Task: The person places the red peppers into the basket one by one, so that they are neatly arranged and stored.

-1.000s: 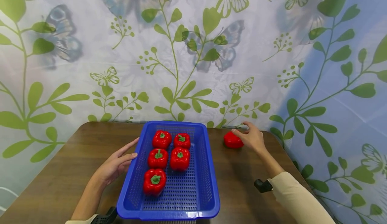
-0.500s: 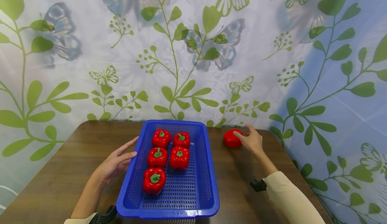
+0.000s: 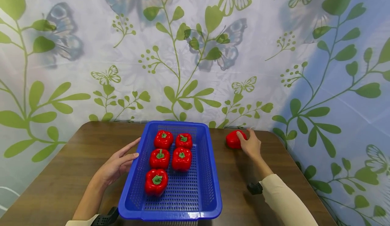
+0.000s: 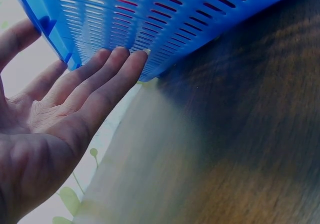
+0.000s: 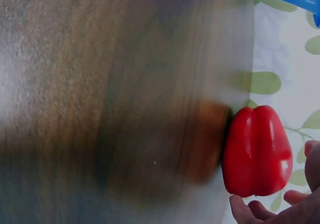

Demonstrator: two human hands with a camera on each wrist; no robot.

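A blue plastic basket [image 3: 209, 185] holds several red bell peppers [image 3: 181, 159] with green stems. My left hand [image 3: 113, 167] lies along the basket's left side with its fingers extended; in the left wrist view, fingertips [image 4: 136, 58] meet the slotted wall. To the right of the basket, another red bell pepper [image 3: 234, 139] lies on its side on the table. My right hand [image 3: 252, 145] is at this pepper's right end, its thumb overlapping the pepper in the head view. In the right wrist view, a fingertip [image 5: 236, 200] is right at the pepper's lower end, the fingers spread apart.
The brown wooden table [image 3: 76, 161] ends at a patterned cloth [image 3: 195, 66] with green leaves and butterflies, hanging behind it. Each wrist wears a black device [image 3: 254, 188], below a cream sleeve [image 3: 284, 199].
My right hand has moved down and slightly closer around the right end of the lone bell pepper. The left hand and the basket stay in place.
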